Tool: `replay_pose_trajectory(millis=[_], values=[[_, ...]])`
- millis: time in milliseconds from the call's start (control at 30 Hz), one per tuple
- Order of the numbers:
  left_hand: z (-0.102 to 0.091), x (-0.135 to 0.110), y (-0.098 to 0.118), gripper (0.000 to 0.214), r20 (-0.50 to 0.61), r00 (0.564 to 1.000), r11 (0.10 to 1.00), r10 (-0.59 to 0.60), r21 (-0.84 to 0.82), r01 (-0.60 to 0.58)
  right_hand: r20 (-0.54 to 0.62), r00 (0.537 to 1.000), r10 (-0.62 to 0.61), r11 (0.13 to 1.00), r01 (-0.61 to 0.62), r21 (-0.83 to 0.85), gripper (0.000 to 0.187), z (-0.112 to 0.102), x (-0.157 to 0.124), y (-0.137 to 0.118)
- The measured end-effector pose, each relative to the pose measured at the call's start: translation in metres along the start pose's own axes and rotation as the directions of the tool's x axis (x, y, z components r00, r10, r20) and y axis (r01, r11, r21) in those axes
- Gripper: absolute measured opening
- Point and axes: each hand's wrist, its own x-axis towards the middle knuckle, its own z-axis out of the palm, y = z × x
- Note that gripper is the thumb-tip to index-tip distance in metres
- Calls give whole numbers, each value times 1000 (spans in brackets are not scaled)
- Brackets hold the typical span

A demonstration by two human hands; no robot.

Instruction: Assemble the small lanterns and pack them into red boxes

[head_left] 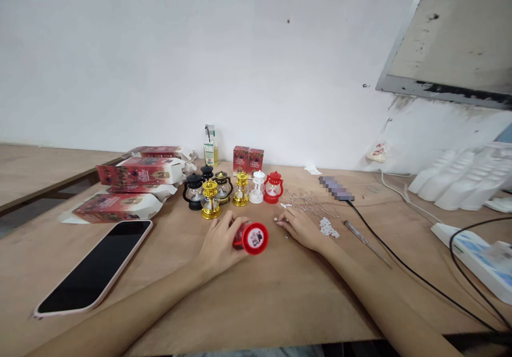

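Here, the left hand (219,242) rests on the wooden surface (280,298) with its fingers curled around a red lantern (251,237). The lantern lies on its side near the middle of the surface, its round base turned toward the camera. The grip is closed on the lantern's body, with the base sticking out past the fingers.

The right hand (302,228) lies just beside it, palm down and fingers loosely spread. It holds nothing, and its fingertips sit beside a small silver disc (276,219). A scatter of white bits (328,228) lies by the right wrist, and a heap of thin wire handles (308,201) lies just beyond the hand.

Behind both hands stands a cluster of small lanterns (241,189) in black, gold, white and red. Further back, 2 small red boxes (248,160) and a bottle (209,146) stand near the wall. Long red cartons (140,173) are stacked to the left, and a phone (96,265) lies face up nearer the camera. To the right lie a thin metal tool (366,242), a black cable (416,274) and a white power strip (476,256).
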Motion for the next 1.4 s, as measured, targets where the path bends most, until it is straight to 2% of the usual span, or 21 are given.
replay_pose_trajectory(millis=[100,167,233,333,433,500,600,833,1000,1200,1300,1400], values=[[0,0,0,41,0,1000,1000,1,12,-1,-65,996,-68,997,65,-41,12,-2,1,-4],[1,0,0,41,4,1000,1000,0,16,0,-187,976,-112,994,107,-33,14,-6,1,-12],[1,0,0,42,8,1000,1000,-5,14,5,-356,926,-125,989,143,25,14,-12,0,-24],[2,-1,-1,43,16,1000,1000,-6,11,6,-559,819,-132,972,217,87,12,-19,-4,-49],[3,-1,-1,42,13,1000,1000,-6,13,6,-626,743,-239,940,339,44,12,-22,-8,-72],[3,-1,-1,42,7,1000,1000,-5,17,5,-631,710,-311,917,399,-3,11,-20,-9,-81],[2,-1,-1,42,5,1000,1000,11,24,-11,-609,711,-352,910,411,-46,10,-17,-9,-86],[3,0,-1,41,5,1000,999,20,37,-20,-551,769,-323,935,351,-58,14,-14,-9,-85],[3,-1,-1,38,2,1000,999,24,41,-24,-564,754,-338,933,345,-97,13,-17,-8,-88],[2,0,0,42,23,1000,1000,6,28,-6,-591,700,-400,908,391,-151,17,-15,-6,-87],[2,0,0,41,11,1000,1000,7,24,-7,-579,713,-395,909,396,-132,21,-14,-7,-84],[2,0,0,41,9,1000,1000,-1,21,1,-597,737,-317,934,353,-60,20,-18,-8,-76]])
